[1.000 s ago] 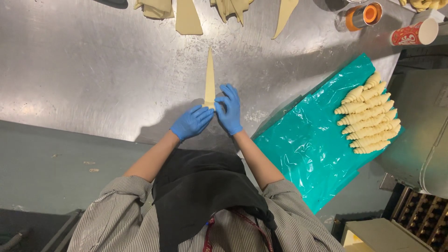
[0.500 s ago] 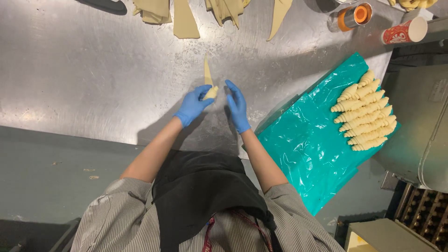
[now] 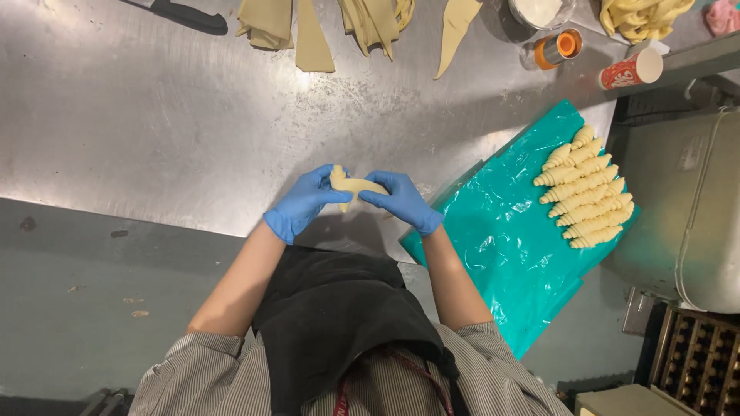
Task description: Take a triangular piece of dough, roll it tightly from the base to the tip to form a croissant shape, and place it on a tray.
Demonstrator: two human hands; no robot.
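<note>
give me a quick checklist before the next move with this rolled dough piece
1. Pale rolled dough piece held between both hands: ok.
2. Left hand in blue glove grips one end: ok.
3. Right hand in blue glove grips the other end: ok.
4. Teal plastic sheet has bare space beside the row of shaped pale croissants: ok.
5. Roll tightly sealed: cannot tell.

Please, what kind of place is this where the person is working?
Most likely a bakery or pastry kitchen. A steel worktable carries cut dough triangles, shaped croissants lie in a row on a teal sheet, and the gloved left hand and right hand hold a dough piece.
</note>
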